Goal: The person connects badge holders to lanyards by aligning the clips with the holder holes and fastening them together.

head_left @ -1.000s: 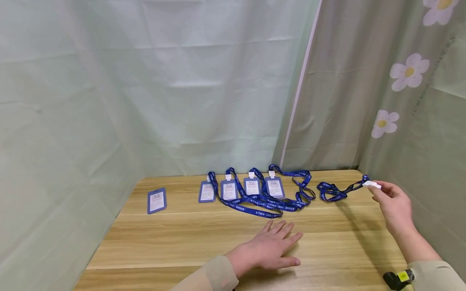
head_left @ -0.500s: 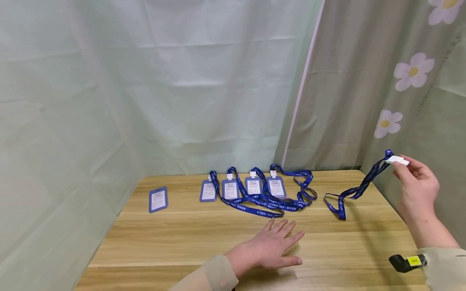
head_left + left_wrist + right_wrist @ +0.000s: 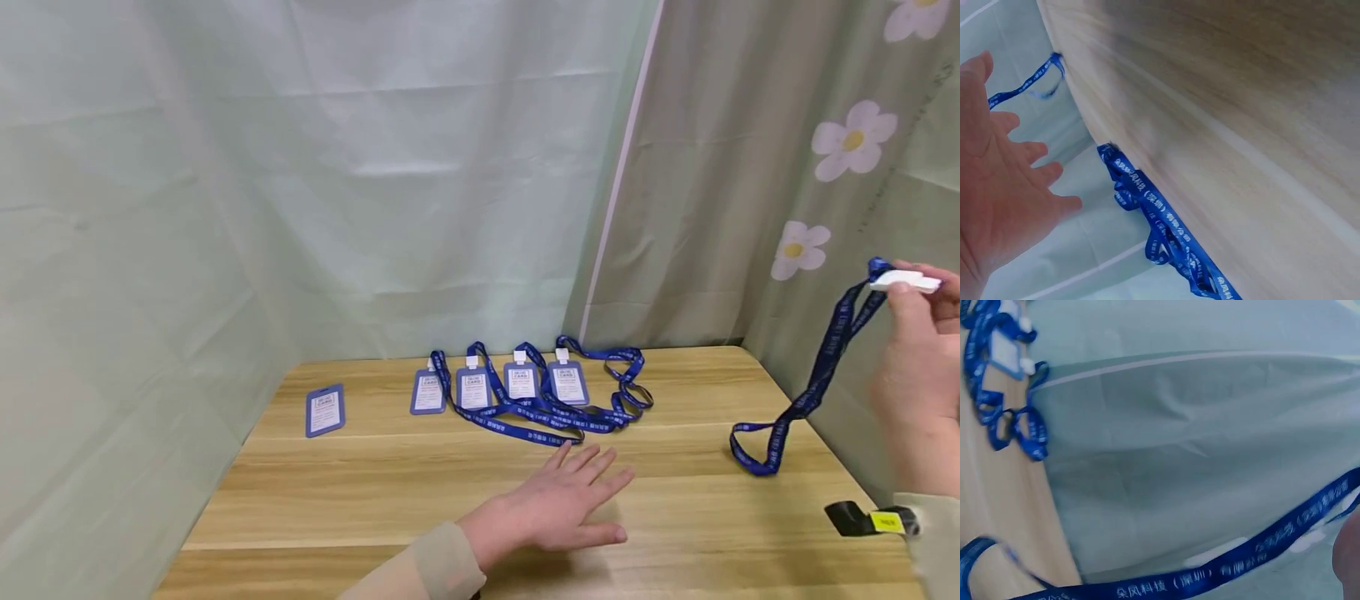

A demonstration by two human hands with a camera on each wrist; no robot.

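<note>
Between thumb and fingers, my right hand (image 3: 926,358) pinches the white plastic clip (image 3: 905,281) of a blue lanyard (image 3: 828,354) with white printing. The strap hangs down from the raised hand, and its lower loop is at the table's right side; whether it touches the wood I cannot tell. In the right wrist view the same lanyard (image 3: 1191,581) stretches across the bottom. My left hand (image 3: 558,504), palm down with fingers spread, holds nothing. It is just in front of the blue lanyards (image 3: 525,429) fixed to several badge holders (image 3: 521,382) in a row.
Apart from the row, a blue badge holder (image 3: 325,411) with no strap lies at the left of the wooden table (image 3: 360,500). Pale green curtains (image 3: 420,183) enclose the back and sides, with white flowers (image 3: 853,140) on the right one.
My right hand has risen and moved right, carrying the clip. The lanyard, at first bunched on the table, now hangs stretched out below it. My left hand has stayed almost still.
</note>
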